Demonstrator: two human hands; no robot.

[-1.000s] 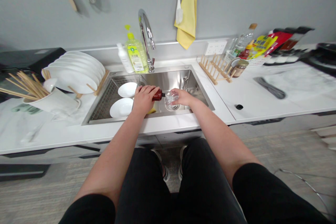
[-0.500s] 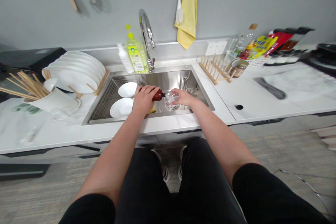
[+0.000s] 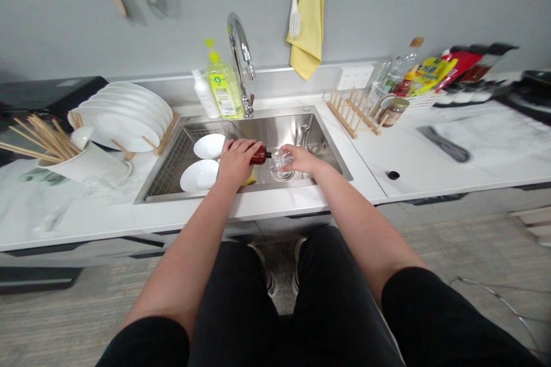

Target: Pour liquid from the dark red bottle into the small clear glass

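Over the sink, my left hand is wrapped round a reddish-brown bottle. The bottle lies tilted on its side, its dark neck pointing right. My right hand grips a small clear cup, whose opening is close to the bottle's neck. Whether liquid is flowing between them I cannot tell. Two white bowls sit in the left part of the sink beside my left hand. A bit of something yellow shows beneath that hand.
Behind the sink stand a faucet, a yellow-green soap bottle and a white bottle. White plates and a chopstick holder are at left. On the right are a wooden rack, a jar and a black cap.
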